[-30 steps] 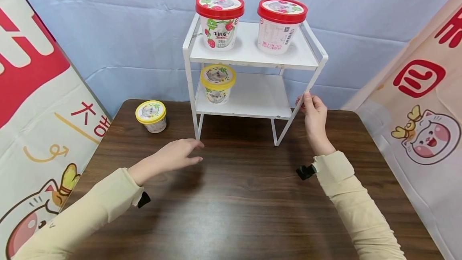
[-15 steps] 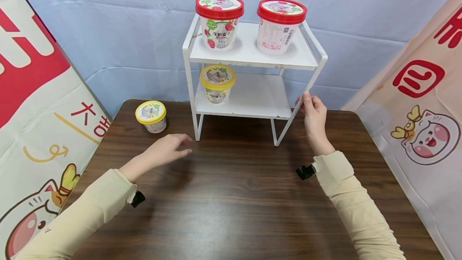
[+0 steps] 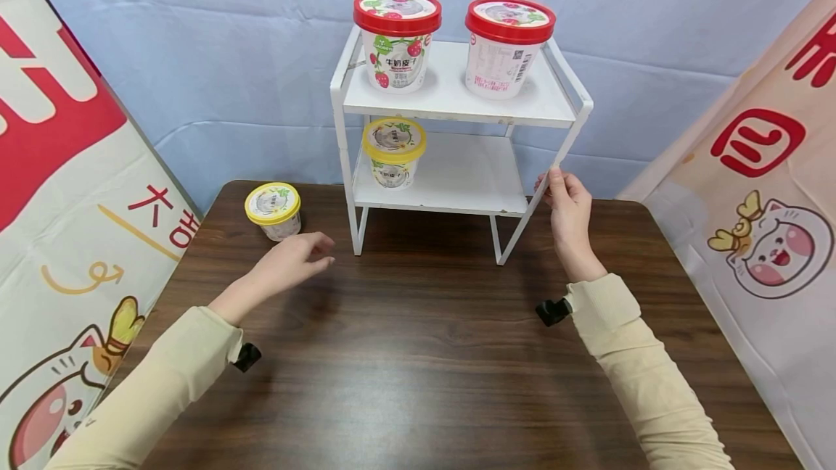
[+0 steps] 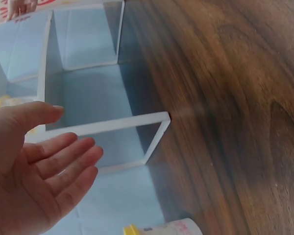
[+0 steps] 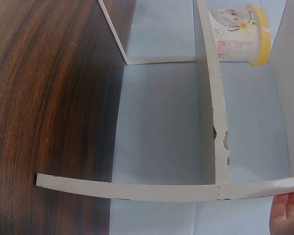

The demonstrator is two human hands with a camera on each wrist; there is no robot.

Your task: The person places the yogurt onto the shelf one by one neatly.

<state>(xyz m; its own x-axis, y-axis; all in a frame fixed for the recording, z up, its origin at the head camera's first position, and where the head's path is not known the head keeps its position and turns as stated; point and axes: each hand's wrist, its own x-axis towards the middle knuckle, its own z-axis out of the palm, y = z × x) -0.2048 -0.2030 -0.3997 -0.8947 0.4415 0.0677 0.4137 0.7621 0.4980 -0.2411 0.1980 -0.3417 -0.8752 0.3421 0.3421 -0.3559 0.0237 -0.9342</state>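
Note:
A white two-tier shelf rack (image 3: 457, 203) stands at the back of the table. My right hand (image 3: 570, 220) grips its right front upright, thumb in front and fingers behind; part of that hand shows at the right wrist view's edge. My left hand (image 3: 287, 267) is over the table left of the rack, holding nothing, its fingers (image 4: 63, 166) loosely extended in the left wrist view. Just beyond it sits a yellow-lidded tub (image 3: 273, 210) on the table. Another yellow-lidded tub (image 3: 394, 154) stands on the lower shelf's left side.
Two larger red-lidded tubs, a left one (image 3: 397, 42) and a right one (image 3: 508, 49), stand on the top shelf. A pale blue cloth (image 3: 653, 20) hangs behind the dark wooden table (image 3: 418, 354). Printed banners flank both sides.
My left hand has drawn back leftward from the rack's left front leg toward the yellow-lidded tub on the table. My right hand keeps its grip on the rack, which stays still.

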